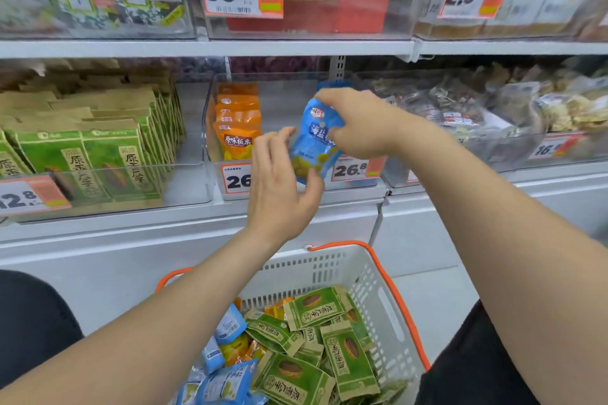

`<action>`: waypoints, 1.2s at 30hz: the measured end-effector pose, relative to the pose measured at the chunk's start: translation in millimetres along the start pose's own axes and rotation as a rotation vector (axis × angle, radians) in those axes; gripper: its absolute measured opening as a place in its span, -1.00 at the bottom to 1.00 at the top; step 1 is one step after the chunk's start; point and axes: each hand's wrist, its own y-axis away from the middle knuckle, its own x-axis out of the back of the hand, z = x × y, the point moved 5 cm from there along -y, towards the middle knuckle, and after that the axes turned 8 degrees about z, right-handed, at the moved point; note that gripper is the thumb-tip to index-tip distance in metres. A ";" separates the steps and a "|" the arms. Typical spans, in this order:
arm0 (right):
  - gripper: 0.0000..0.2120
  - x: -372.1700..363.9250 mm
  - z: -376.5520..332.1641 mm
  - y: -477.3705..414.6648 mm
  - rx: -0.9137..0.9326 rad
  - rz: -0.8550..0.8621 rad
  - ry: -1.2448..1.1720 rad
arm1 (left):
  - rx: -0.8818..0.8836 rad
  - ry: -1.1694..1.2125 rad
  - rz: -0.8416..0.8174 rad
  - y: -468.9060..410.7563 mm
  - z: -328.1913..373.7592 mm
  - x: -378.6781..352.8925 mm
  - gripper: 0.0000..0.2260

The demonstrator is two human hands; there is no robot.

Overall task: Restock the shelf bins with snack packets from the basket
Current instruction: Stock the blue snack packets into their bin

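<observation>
My right hand (357, 123) grips the top of a blue snack packet (314, 145) and holds it upright in front of the clear middle shelf bin (296, 187). My left hand (279, 187) is just below and left of the packet, fingers spread, with the thumb and fingertips touching its lower edge. Inside that bin a row of orange packets (237, 128) stands on the left side, and a bit of another blue packet (332, 85) shows behind my right hand. Below, the white basket (388, 306) with orange handles holds several green, blue and orange packets.
A bin of green and brown packets (98, 154) stands to the left, and a bin of clear bagged snacks (477, 115) to the right. Price tags hang on the bin fronts. An upper shelf (296, 48) with more bins runs overhead. The shelf base is white.
</observation>
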 end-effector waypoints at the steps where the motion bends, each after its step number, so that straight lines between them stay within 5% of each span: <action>1: -0.70 7.6 6.5 -1.2 -0.011 0.092 -0.049 | -0.043 -0.032 -0.022 -3.6 4.3 -4.4 -0.39; 5: -0.69 13.4 26.9 -4.1 -0.070 0.284 -0.083 | -0.071 -0.157 -0.122 -13.6 13.6 -20.7 -0.26; 13: -0.59 -10.9 61.5 -18.6 -0.081 0.054 0.315 | -0.015 -0.210 -0.397 -24.9 16.1 -51.5 -0.27; 19: -0.75 -17.1 82.1 -24.7 -0.104 0.006 0.339 | 0.054 -0.171 -0.417 -49.7 14.4 -73.4 -0.48; 25: -0.63 -4.3 88.4 -28.1 -0.178 0.086 0.301 | 0.123 -0.259 -0.496 -63.3 10.2 -100.3 -0.71; 36: -0.69 -1.6 98.2 -37.4 -0.154 0.128 0.596 | 0.142 -0.251 -0.621 -80.6 7.1 -121.8 -0.78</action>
